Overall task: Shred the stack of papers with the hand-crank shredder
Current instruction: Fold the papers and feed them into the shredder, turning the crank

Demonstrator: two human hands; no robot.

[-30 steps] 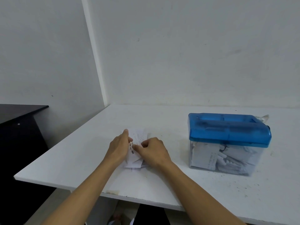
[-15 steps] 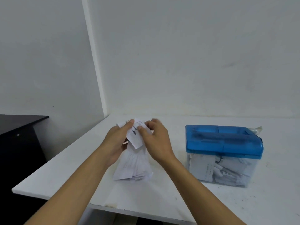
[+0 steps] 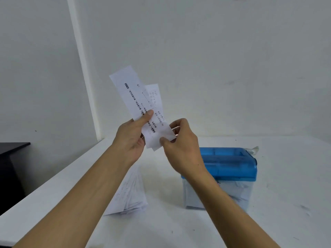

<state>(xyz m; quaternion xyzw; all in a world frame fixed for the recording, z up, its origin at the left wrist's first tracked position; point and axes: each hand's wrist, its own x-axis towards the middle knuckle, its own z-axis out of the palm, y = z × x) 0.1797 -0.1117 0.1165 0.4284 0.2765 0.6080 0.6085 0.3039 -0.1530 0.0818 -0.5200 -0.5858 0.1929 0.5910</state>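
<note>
Two printed paper strips (image 3: 133,93) are held up in front of the wall, fanned apart. My left hand (image 3: 131,138) pinches the front strip with its thumb on top. My right hand (image 3: 180,149) pinches the lower end of the second strip (image 3: 157,111) behind it. The stack of papers (image 3: 129,194) lies on the white table below my left forearm, partly hidden by it. The hand-crank shredder (image 3: 231,163), a blue lid on a clear bin holding paper shreds, stands to the right, partly behind my right forearm. Its crank is at the far right end.
The white table (image 3: 277,203) meets the wall at the back and a corner at the left. A dark cabinet (image 3: 10,169) stands left of the table's edge.
Both hands have risen from the stack on the table to chest height, lifting two strips off it and spreading them apart. The view has moved closer to the shredder.
</note>
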